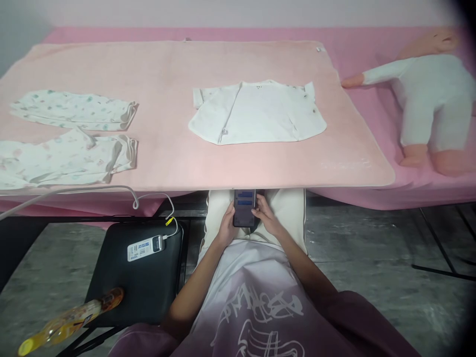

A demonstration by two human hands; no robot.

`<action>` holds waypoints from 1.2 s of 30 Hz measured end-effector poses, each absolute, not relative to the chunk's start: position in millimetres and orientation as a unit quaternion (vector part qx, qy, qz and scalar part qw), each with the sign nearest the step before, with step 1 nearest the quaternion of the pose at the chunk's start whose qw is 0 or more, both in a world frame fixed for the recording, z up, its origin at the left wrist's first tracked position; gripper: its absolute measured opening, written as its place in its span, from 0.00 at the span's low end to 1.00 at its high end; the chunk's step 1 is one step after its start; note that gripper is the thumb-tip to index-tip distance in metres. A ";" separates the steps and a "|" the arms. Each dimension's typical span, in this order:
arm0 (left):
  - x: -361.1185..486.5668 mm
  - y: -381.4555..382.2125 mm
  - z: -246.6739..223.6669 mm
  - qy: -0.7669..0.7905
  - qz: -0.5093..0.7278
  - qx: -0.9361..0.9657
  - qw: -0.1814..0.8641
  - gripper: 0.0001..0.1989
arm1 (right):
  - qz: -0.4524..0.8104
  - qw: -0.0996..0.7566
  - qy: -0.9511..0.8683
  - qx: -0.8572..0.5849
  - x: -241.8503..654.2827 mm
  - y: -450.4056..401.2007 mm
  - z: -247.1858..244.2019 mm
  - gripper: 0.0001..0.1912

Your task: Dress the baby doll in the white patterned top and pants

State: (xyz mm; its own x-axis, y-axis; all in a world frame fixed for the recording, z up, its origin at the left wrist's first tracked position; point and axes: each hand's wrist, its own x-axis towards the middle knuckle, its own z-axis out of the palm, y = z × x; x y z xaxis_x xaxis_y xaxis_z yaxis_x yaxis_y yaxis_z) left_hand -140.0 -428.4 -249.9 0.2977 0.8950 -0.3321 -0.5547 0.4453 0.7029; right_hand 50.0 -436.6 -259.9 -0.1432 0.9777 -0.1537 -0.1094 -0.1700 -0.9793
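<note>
- Folded clothes (74, 110) lie by the mat's (163, 79) left edge.
- A bottle (80, 315) stands at the stool's (148, 292) near left corner.
- The power bank (143, 249) bears blue print, too small to read.
- Left hand (227, 225), partly curled, grips the phone's left side.
- The dark phone (244, 210) shows blue bars, just below the mat's near edge.
- Right hand (267, 217), half closed, holds its right side.

The phone (244, 213) at six o'clock looks smooth; the shirt (257, 114) at twelve is matt cloth; at eight, the bottle (72, 320) is shiny, clear plastic.
</note>
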 end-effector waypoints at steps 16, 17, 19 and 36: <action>-134.9 -424.8 -243.1 0.344 0.486 0.226 0.770 0.29 | 0.499 0.499 -0.450 -0.547 24.9 -361.9 -222.7 0.31; -134.8 -424.7 -243.8 0.344 0.488 0.225 0.770 0.29 | 0.489 0.504 -0.449 -0.553 22.5 -360.1 -222.8 0.30; -135.1 -424.7 -245.6 0.342 0.487 0.222 0.772 0.29 | 0.476 0.512 -0.443 -0.561 19.4 -358.3 -223.5 0.28; -132.6 -426.4 -245.3 0.348 0.468 0.242 0.775 0.26 | 0.399 0.531 -0.432 -0.610 15.1 -357.7 -223.9 0.34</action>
